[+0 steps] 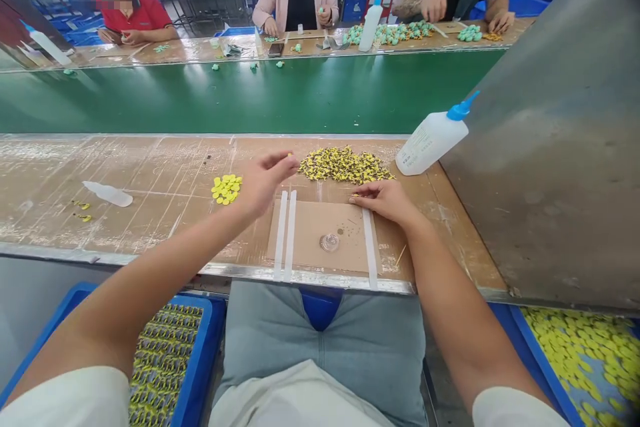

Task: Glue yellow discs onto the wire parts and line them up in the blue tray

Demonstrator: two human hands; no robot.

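Note:
My left hand (267, 180) is raised over the brown work surface, thumb and fingertips pinched. A speck of yellow shows at its fingertips, most of it hidden. My right hand (384, 201) rests by the near right edge of a heap of small yellow-and-black pieces (345, 165), its fingers pinched on a small yellow piece (355, 195). Left of my left hand lies a cluster of flat yellow discs (227, 189). Between my forearms, a cardboard sheet (315, 220) is held by white tape strips, with a small clear round dish (329, 243) on it.
A white squeeze bottle with a blue nozzle (433, 140) leans by the metal panel (560, 147) at right. A white bottle-shaped piece (107, 193) lies left. Blue trays (203, 347) flank my legs. Beyond the green belt (250, 97), several people work with turquoise pieces (395, 33).

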